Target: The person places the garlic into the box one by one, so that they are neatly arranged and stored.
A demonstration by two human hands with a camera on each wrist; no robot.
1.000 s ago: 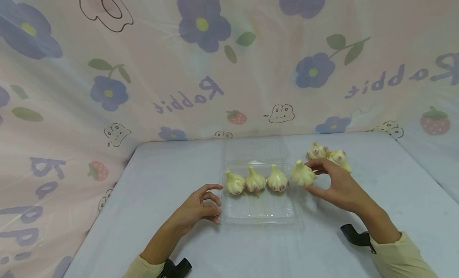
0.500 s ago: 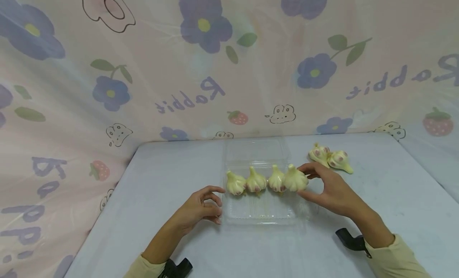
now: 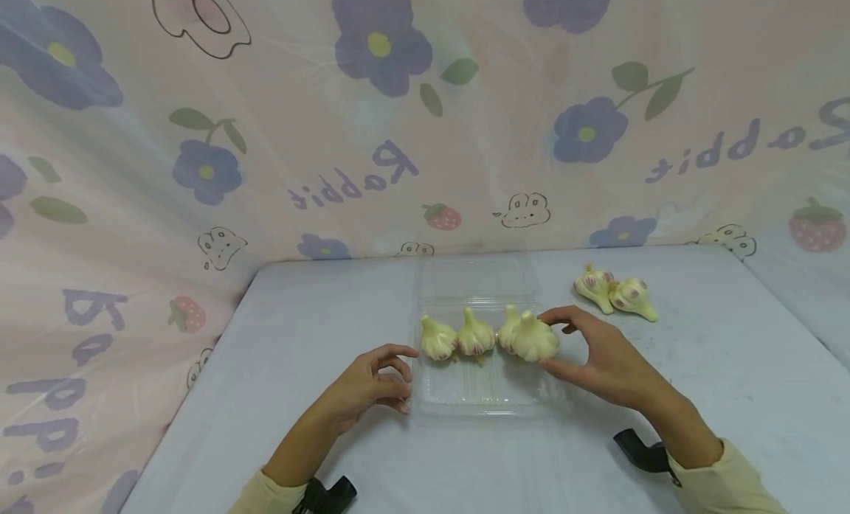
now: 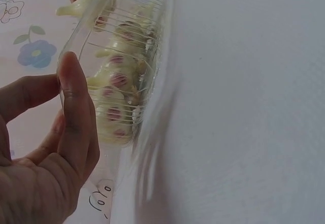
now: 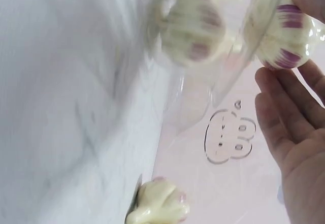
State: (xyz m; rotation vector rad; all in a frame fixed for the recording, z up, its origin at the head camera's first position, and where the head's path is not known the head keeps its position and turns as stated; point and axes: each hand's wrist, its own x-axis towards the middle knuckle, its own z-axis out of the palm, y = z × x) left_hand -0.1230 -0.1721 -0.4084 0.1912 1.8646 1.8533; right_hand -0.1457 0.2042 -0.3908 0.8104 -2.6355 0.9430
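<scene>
My right hand (image 3: 600, 360) pinches a garlic bulb (image 3: 533, 338) between thumb and fingers, its neck up, over the right part of a clear plastic clamshell container (image 3: 482, 408). In the right wrist view that bulb (image 5: 285, 33) shows purple streaks beside the container's rim. The held bulb partly covers another garlic bulb (image 3: 508, 330) inside. Two more bulbs, a left one (image 3: 438, 340) and a middle one (image 3: 475, 335), stand in the same row. My left hand (image 3: 372, 387), fingers relaxed, touches the container's left rim; the left wrist view shows its fingertips (image 4: 69, 64) right at that rim.
Two garlic bulbs, one upright (image 3: 593, 285) and one lying on its side (image 3: 633, 297), rest on the white table (image 3: 319, 300) at the back right. The container's lid (image 3: 477, 276) lies folded back towards the printed curtain (image 3: 465, 145).
My right hand has carried its garlic bulb leftward from beside the container to over the bulb at the row's right end, then slightly down and nearer. The left hand stays at the rim.
</scene>
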